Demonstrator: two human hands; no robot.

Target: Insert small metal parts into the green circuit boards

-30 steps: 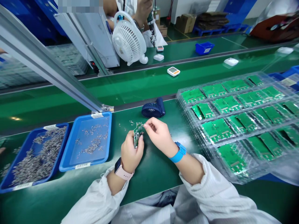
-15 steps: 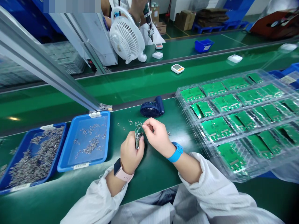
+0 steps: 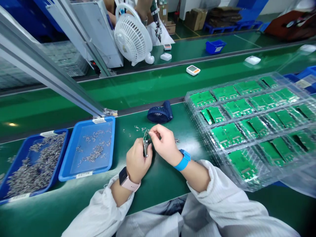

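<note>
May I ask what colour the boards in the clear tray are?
The boards are green, in the head view.

Glossy green bench [image 3: 158, 187] up front, w/ white glare [image 3: 195, 144] toward R. Behind it, green strip [image 3: 158, 80] runs across, warm light spot [image 3: 12, 124] far L. Metal post [image 3: 56, 72] slants thru L side. 2nd green bench [image 3: 187, 52] beyond strip. Bkgd: dk green floor [image 3: 186, 31] w/ yellow lines [image 3: 177, 36], carton [image 3: 196, 19], brown stack [image 3: 224, 16] on blue pallets [image 3: 223, 29], white pillar [image 3: 186, 10], pale wall [image 3: 276, 10] top R.
</note>
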